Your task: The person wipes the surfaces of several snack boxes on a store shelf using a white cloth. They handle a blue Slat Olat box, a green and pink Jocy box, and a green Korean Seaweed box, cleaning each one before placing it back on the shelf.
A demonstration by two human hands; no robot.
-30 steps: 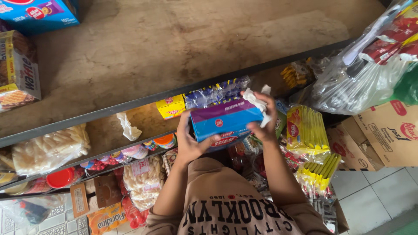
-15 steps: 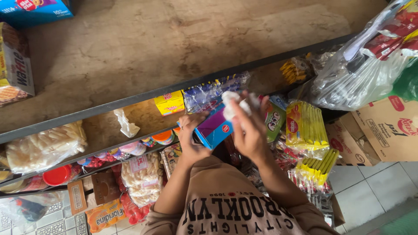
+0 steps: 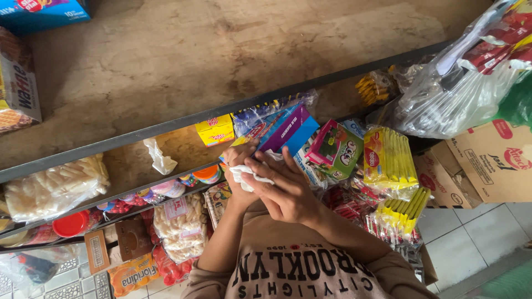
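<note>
We note the right hand (image 3: pixel 288 191) lying over the left hand (image 3: pixel 238 166), fingers curled, pressing a white cloth (image 3: pixel 246 174) against the near end of the blue-and-purple box (image 3: pixel 288 130). The left hand is mostly covered; its fingers wrap the box's lower end from beneath, gripping it. The box sits tilted, far end up toward the shelf edge (image 3: pixel 166 127), held in front of the lower shelf.

Against half a second ago: the box has turned, its long purple side now facing us, where its short blue end showed before. The right hand has slid down from the box top to the near end, cloth with it. A second ago the box lay flat between both hands.

Outward: a small yellow box (image 3: pixel 215 130) just left of the held box; a green-and-pink carton (image 3: pixel 335 149) just right; yellow packs (image 3: pixel 388 160) beyond that. A crumpled white wrapper (image 3: pixel 159 158) lies on the lower shelf.
</note>
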